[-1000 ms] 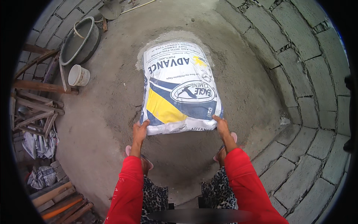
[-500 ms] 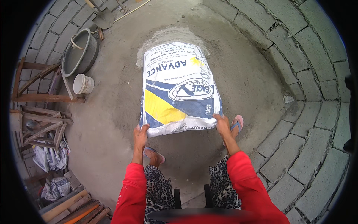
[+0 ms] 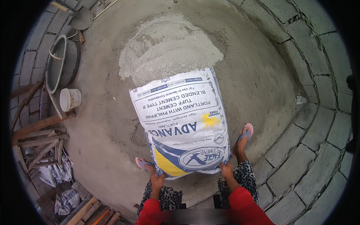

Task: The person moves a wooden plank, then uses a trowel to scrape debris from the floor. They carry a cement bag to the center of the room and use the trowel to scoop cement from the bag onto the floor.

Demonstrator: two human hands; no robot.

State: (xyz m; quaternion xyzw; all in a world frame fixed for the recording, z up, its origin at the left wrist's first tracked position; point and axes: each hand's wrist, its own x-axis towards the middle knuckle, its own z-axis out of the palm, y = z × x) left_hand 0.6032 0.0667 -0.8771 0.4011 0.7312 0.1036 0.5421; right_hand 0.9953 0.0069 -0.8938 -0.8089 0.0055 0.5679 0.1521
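Note:
A large white, blue and yellow cement bag [image 3: 176, 131] lies in front of me, its print upside down to my view. My left hand [image 3: 156, 180] is closed on the bag's near left corner. At the near right corner, my right hand [image 3: 226, 170] grips the bag too. The bag's far end meets a spread heap of grey cement powder [image 3: 170, 45] on the floor. Whether powder is still inside the bag I cannot tell. My feet in flip-flops [image 3: 245, 131] stand on either side of the bag's near part.
On the left are a dark round tub [image 3: 69, 62], a white bucket [image 3: 70, 99], a shovel [image 3: 81, 18] and wooden frames [image 3: 45, 148]. Crumpled sacks [image 3: 56, 170] and planks [image 3: 93, 212] lie at the lower left. A concrete block wall [image 3: 296, 165] curves along the right.
Both hands have pulled the bag back toward me. Much more of the powder heap now shows beyond its far end. My view has shifted too.

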